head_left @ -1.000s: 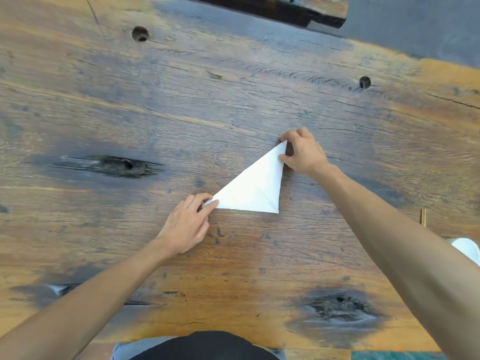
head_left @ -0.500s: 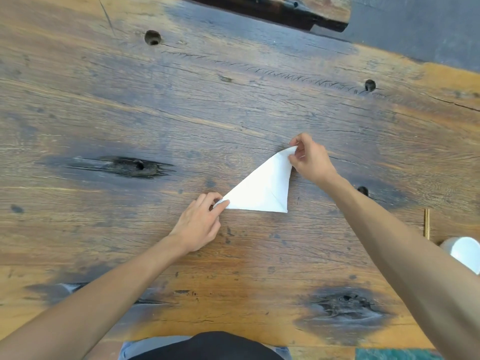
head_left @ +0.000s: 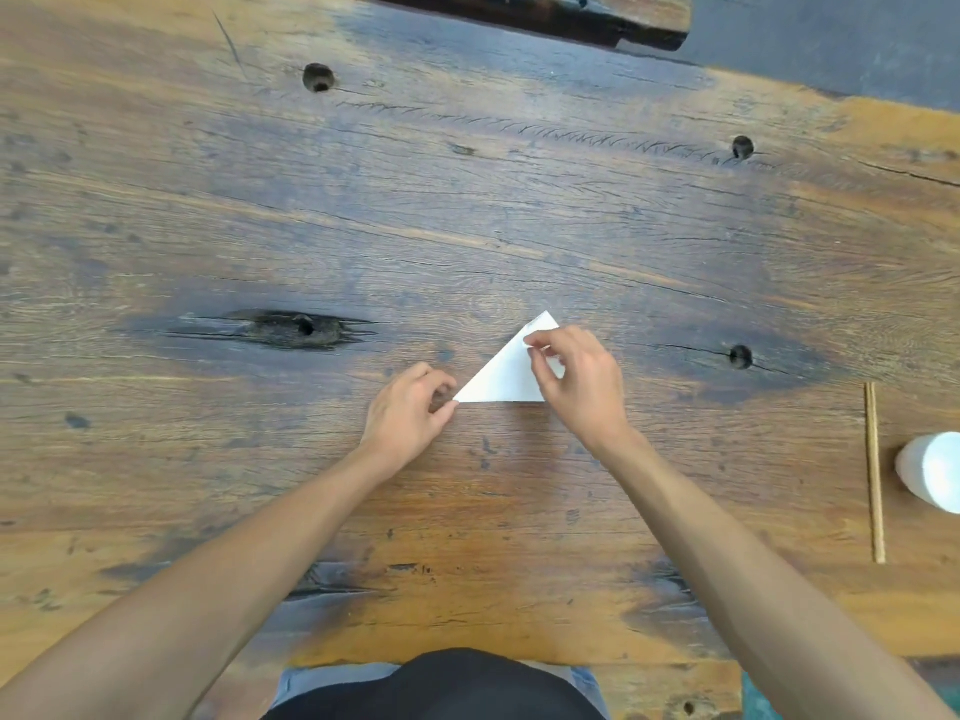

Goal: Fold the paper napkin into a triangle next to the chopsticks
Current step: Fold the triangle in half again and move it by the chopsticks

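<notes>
Lying flat on the weathered wooden worktop point(head_left: 208, 210), the paper napkin point(head_left: 501, 376) is already a white triangle, its long edge slanting up to the right. The left hand point(head_left: 410, 413) pinches the triangle's lower left tip between thumb and fingertips, the rest of the fingers curled. The right hand point(head_left: 582, 381) covers the napkin's right side, thumb and forefinger pressed together on the paper near the upper corner (that corner pokes out just above the knuckles). Well apart to the right lie the chopsticks point(head_left: 874, 472), pointing away from the person, with a white cup point(head_left: 932, 470) just beside them at the frame's edge.
</notes>
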